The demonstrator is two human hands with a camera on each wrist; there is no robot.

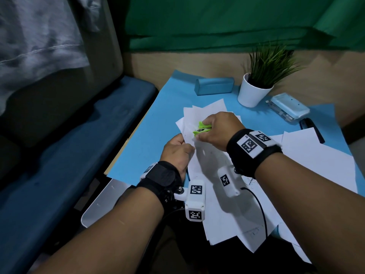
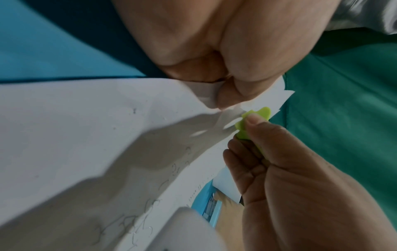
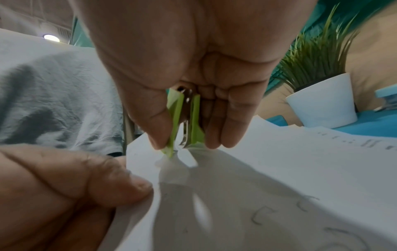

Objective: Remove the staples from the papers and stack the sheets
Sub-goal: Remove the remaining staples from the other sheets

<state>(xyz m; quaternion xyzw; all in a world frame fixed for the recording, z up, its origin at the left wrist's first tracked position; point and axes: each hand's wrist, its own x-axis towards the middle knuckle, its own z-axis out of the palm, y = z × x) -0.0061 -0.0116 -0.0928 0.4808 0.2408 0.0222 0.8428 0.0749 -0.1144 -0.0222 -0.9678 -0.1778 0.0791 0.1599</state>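
Observation:
My right hand (image 1: 215, 131) grips a lime-green staple remover (image 1: 201, 128) between thumb and fingers. Its metal jaws bite into the corner of a white paper set (image 1: 197, 155) in the middle of the table. In the right wrist view the staple remover (image 3: 184, 122) stands nose-down on the paper corner (image 3: 171, 169), which puckers under it. My left hand (image 1: 177, 149) pinches the same paper's left edge just beside the tool; the left wrist view shows its thumb (image 2: 236, 91) pressed on the sheet (image 2: 86, 127). Pulled staples (image 3: 264, 215) lie scattered on the sheet.
More white sheets (image 1: 320, 163) spread loosely to the right and toward me. On the blue mat (image 1: 150, 139) stand a potted plant (image 1: 256, 88), a blue case (image 1: 214, 86), a light-blue stapler (image 1: 288, 106) and a black stapler (image 1: 312, 129). A bed (image 1: 69, 155) lies on the left.

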